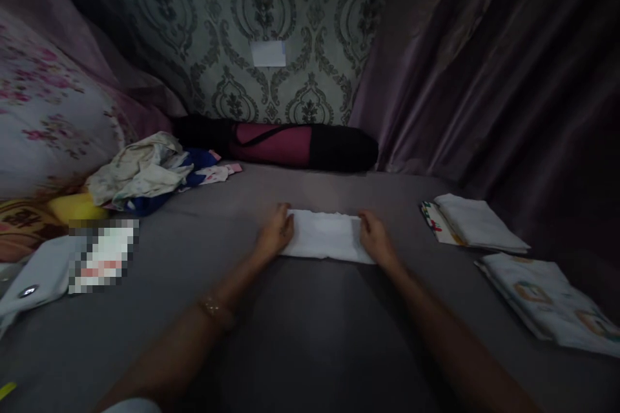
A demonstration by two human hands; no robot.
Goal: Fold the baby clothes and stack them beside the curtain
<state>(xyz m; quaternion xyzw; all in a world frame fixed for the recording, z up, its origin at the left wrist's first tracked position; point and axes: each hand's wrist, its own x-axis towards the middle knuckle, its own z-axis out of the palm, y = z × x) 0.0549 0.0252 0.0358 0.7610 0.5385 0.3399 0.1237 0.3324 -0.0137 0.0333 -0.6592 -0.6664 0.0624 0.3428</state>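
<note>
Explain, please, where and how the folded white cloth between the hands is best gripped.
Probably grip the folded white cloth at both short ends: the left hand from the left, the right hand from the right. Its flat, oblong shape runs from hand to hand, so end grips should keep the folds together.

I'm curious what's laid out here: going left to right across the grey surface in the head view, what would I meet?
Pale item at the left edge → pile of crumpled fabric → folded white cloth → folded stack with a white top.
</note>
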